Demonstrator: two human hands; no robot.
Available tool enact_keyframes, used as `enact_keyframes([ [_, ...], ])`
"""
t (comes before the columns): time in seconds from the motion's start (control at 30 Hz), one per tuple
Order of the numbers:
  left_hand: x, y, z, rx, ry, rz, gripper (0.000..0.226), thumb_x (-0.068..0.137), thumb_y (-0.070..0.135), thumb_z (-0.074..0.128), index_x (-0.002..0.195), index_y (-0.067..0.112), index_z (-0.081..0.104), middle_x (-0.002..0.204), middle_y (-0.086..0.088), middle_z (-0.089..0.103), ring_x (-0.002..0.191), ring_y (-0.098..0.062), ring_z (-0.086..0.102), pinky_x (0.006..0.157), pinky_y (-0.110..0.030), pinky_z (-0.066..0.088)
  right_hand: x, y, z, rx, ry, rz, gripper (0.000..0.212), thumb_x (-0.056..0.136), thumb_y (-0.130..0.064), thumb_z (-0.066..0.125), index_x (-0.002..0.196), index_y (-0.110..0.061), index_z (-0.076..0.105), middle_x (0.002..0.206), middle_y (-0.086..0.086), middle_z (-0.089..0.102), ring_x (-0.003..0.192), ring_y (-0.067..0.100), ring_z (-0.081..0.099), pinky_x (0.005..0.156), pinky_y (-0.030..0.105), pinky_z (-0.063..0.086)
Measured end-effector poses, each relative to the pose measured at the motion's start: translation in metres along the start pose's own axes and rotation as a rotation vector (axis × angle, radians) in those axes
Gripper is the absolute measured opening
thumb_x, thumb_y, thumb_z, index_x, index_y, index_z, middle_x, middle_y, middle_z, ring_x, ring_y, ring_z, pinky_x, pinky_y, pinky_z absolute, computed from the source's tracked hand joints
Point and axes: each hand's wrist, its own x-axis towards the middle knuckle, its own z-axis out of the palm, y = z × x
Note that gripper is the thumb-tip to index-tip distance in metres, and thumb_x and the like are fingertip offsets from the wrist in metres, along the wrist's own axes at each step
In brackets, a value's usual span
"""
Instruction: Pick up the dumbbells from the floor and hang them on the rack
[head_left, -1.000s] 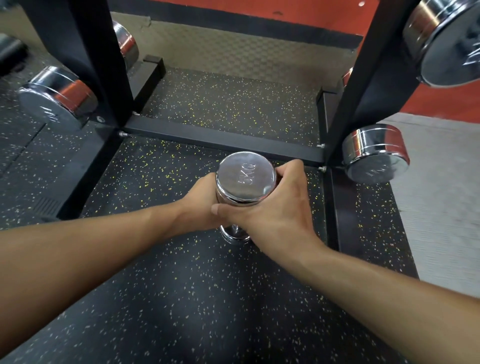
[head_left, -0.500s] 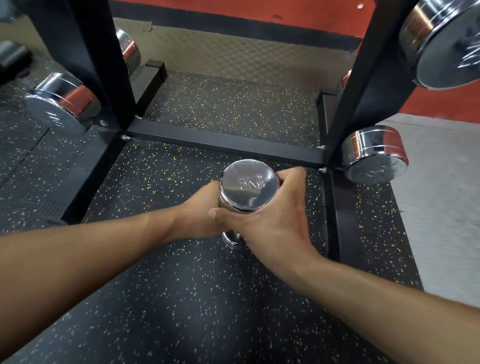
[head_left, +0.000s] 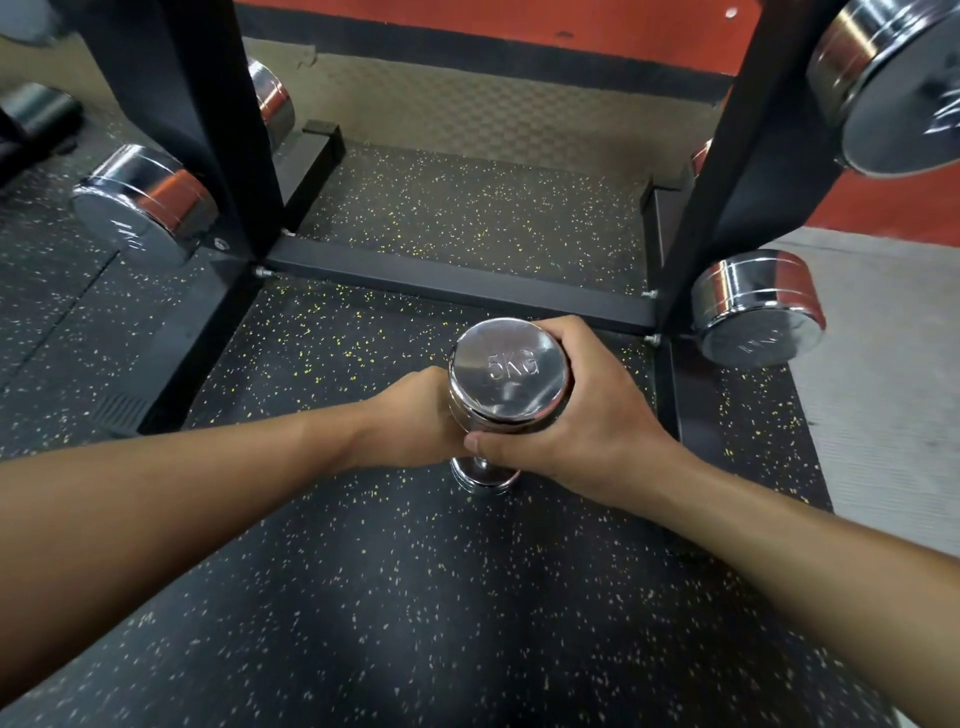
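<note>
Risen slightly, the upright dumbbell (head_left: 508, 382) stays clasped by both hands' fingers (head_left: 558, 332) curled round it.

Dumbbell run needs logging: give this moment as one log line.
stage: lifting | dumbbell: upright, 5KG | left hand: gripping | right hand: gripping | rack: ahead

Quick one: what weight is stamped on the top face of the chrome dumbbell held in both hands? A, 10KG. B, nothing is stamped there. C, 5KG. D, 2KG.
C: the top face of the chrome dumbbell, held upright between the left hand and the right hand, reads 5KG.
</note>
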Motion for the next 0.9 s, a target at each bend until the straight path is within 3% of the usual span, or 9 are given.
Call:
enact_keyframes([
  [0.07,-0.002,-0.008,0.003,-0.014,-0.029,-0.04,0.047,0.074,0.051,0.059,0.108,0.022,0.071,0.11,-0.001,0.074,0.109,-0.026,0.068,0.096,-0.04,0.055,-0.004,0.001,-0.001,-0.03,-0.004,-0.037,0.084,0.051,-0.039,0.103,0.119,-0.037,0.054,0.107,-0.024,0.068,0.101,-0.002,0.066,0.084,0.025,0.055],
  [0.13,-0.001,-0.015,0.011,-0.005,-0.035,-0.077,0.033,0.083,0.037,0.069,0.107,0.015,0.071,0.108,-0.006,0.073,0.107,-0.029,0.068,0.094,-0.042,0.056,-0.009,0.003,-0.002,-0.06,-0.011,-0.099,0.088,0.052,-0.038,0.103,0.123,-0.035,0.052,0.109,-0.021,0.067,0.101,0.002,0.066,0.085,0.027,0.055],
  [0.2,0.002,-0.02,0.019,0.001,-0.019,-0.084,0.021,0.088,0.026,0.068,0.107,0.017,0.068,0.107,-0.004,0.072,0.106,-0.03,0.068,0.091,-0.044,0.056,-0.014,0.005,-0.006,-0.112,-0.027,-0.171,0.099,0.053,-0.038,0.103,0.136,-0.038,0.048,0.117,-0.024,0.063,0.108,0.002,0.064,0.091,0.019,0.052],
  [0.27,0.006,-0.018,0.025,-0.149,0.012,-0.129,0.029,0.09,0.026,0.064,0.119,0.025,0.064,0.114,0.001,0.071,0.109,-0.025,0.068,0.092,-0.043,0.058,-0.018,0.006,-0.012,-0.155,-0.065,-0.229,0.107,0.055,-0.038,0.101,0.147,-0.036,0.046,0.125,-0.022,0.059,0.116,0.003,0.061,0.099,0.018,0.047],
  [0.37,0.013,-0.012,0.03,-0.518,0.03,-0.367,0.04,0.093,0.036,0.056,0.133,0.035,0.056,0.125,0.008,0.067,0.115,-0.017,0.065,0.086,-0.038,0.06,-0.024,0.012,-0.029,-0.199,-0.093,-0.249,0.096,0.057,-0.043,0.097,0.141,-0.032,0.051,0.123,-0.02,0.059,0.112,0.002,0.06,0.096,0.016,0.046],
  [0.5,0.024,-0.009,0.042,-0.626,-0.009,-0.563,0.04,0.104,0.055,0.041,0.129,0.029,0.058,0.124,-0.001,0.067,0.112,-0.018,0.061,0.079,-0.04,0.06,-0.032,0.024,-0.064,-0.283,-0.141,-0.155,0.084,0.057,-0.052,0.088,0.128,-0.046,0.043,0.111,-0.03,0.056,0.098,-0.001,0.06,0.076,0.009,0.044],
  [0.63,0.033,-0.016,0.059,-0.748,-0.049,-0.556,0.057,0.096,0.072,0.045,0.118,0.027,0.07,0.112,-0.004,0.077,0.09,-0.016,0.072,0.071,-0.037,0.063,-0.04,0.049,-0.093,-0.371,-0.167,-0.028,0.076,0.061,-0.054,0.078,0.123,-0.05,0.035,0.104,-0.02,0.057,0.09,0.002,0.061,0.066,0.02,0.049],
  [0.8,0.047,-0.013,0.075,-0.907,-0.184,-0.501,0.055,0.073,0.083,0.065,0.096,0.035,0.08,0.101,-0.001,0.081,0.082,-0.015,0.078,0.074,-0.04,0.063,-0.069,0.088,-0.111,-0.228,-0.143,0.209,0.077,0.06,-0.07,0.087,0.119,-0.055,0.04,0.105,-0.025,0.066,0.088,-0.001,0.07,0.069,0.017,0.057],
  [0.9,0.056,-0.007,0.081,-0.936,-0.168,-0.471,0.066,0.064,0.074,0.08,0.114,0.031,0.071,0.097,0.0,0.081,0.079,-0.015,0.078,0.074,-0.038,0.063,-0.082,0.106,-0.11,-0.092,-0.112,0.32,0.076,0.06,-0.067,0.091,0.118,-0.055,0.043,0.107,-0.027,0.067,0.086,0.002,0.073,0.072,0.025,0.058],
])
